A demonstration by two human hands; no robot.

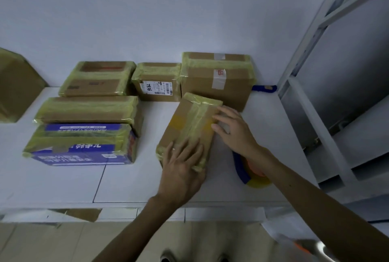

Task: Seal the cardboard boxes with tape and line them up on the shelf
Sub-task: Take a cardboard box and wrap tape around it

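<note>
Surface: white surface (273,135), white wall behind.
Box: taped box (189,127) right of centre, skewed; long axis runs near-left to far-right.
Left hand (181,164): open flat, pressing the near end.
Right hand (231,127): fingers loose, touching the far right edge.
Row: back-row box (219,80) just beside the far corner.
Next: likely needs squaring up with the row.
</note>
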